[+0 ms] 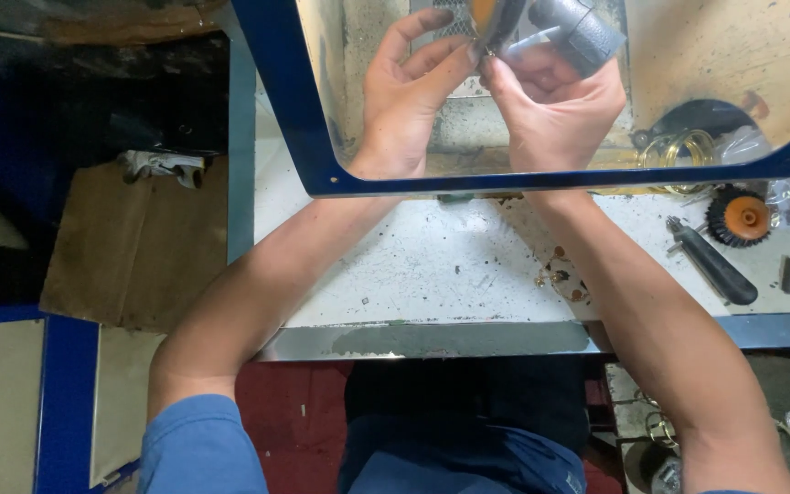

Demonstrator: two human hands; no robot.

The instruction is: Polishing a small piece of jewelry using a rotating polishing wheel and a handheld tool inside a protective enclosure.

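Left hand [411, 91], right hand [550, 105]: both pinched on one small metal piece [480, 48]; two brush wheels

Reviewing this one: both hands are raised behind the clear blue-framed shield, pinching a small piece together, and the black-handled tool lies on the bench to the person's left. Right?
Not quite. In the head view the black-handled tool lies to the person's right, near the orange-centred brush wheel. The rest holds: left hand and right hand pinch a small piece behind the blue-framed shield.

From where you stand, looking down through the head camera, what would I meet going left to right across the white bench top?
Crumpled rag → left hand → right hand, both behind the clear blue-framed shield → brass rings → black-handled tool → black brush wheel with orange hub.
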